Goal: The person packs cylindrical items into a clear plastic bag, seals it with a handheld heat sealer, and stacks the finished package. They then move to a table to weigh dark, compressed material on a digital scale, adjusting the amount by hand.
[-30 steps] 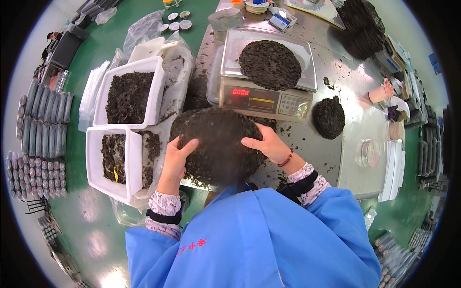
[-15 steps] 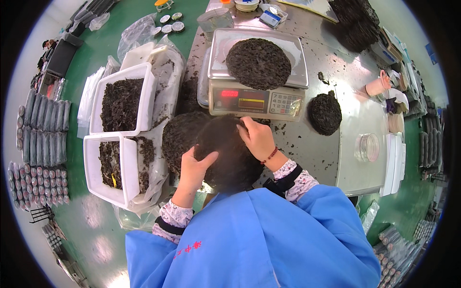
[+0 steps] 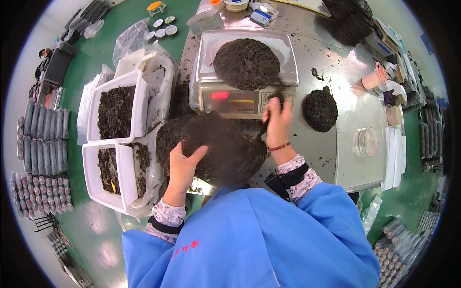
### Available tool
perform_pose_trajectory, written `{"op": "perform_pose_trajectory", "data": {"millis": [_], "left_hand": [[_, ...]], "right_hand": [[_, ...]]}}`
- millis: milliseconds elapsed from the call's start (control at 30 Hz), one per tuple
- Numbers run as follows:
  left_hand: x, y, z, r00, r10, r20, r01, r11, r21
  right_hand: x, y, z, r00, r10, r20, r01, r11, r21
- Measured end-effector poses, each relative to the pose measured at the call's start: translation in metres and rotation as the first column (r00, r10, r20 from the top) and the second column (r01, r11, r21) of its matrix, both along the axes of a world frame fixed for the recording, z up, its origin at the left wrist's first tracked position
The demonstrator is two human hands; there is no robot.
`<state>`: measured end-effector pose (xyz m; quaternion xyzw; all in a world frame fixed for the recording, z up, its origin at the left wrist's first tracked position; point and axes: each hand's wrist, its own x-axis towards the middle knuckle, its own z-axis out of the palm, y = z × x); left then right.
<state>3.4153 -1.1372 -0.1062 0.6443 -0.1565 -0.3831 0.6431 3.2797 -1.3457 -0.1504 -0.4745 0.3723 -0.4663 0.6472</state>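
Observation:
My left hand (image 3: 185,163) grips the left edge of a large round dark cake of pressed leaves (image 3: 225,146), held tilted in front of my chest. My right hand (image 3: 277,122) is lifted off that cake, blurred, its fingers pinched on a small strip of dark leaf near the keypad of the scale. A second round leaf cake (image 3: 246,63) lies on the steel pan of the digital scale (image 3: 240,98). Another flat cake (image 3: 170,137) lies on the table under the held one.
Two white tubs of loose dark leaves (image 3: 116,110) (image 3: 108,170) stand at my left on plastic bags. A smaller leaf cake (image 3: 319,109) rests right of the scale, a stack of cakes (image 3: 353,21) far right. A clear round dish (image 3: 367,141) sits on the steel table.
My right hand left the top of the held cake and rose toward the scale with a bit of leaf. The left hand stayed on the cake's left edge.

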Motion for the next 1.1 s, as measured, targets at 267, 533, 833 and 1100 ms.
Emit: {"op": "perform_pose_trajectory", "data": {"millis": [267, 533, 833, 1100], "left_hand": [[0.040, -0.088, 0.028, 0.893, -0.010, -0.449, -0.115, 0.962, -0.249], [0.055, -0.188, -0.009, 0.971, 0.217, -0.100, -0.218, 0.976, 0.002], [-0.016, -0.033, 0.017, 0.989, -0.145, 0.007, 0.145, 0.989, -0.010], [-0.039, 0.027, -0.026, 0.999, -0.045, 0.001, 0.045, 0.994, 0.104]], "right_hand": [[-0.076, -0.065, -0.004, 0.943, -0.330, 0.050, 0.329, 0.944, 0.028], [-0.097, -0.040, -0.027, 0.973, -0.209, -0.101, 0.217, 0.973, 0.078], [-0.115, -0.004, -0.075, 0.412, 0.404, -0.817, -0.792, 0.602, -0.101], [-0.073, 0.009, -0.057, 0.622, 0.288, -0.728, -0.716, 0.586, -0.380]]}}
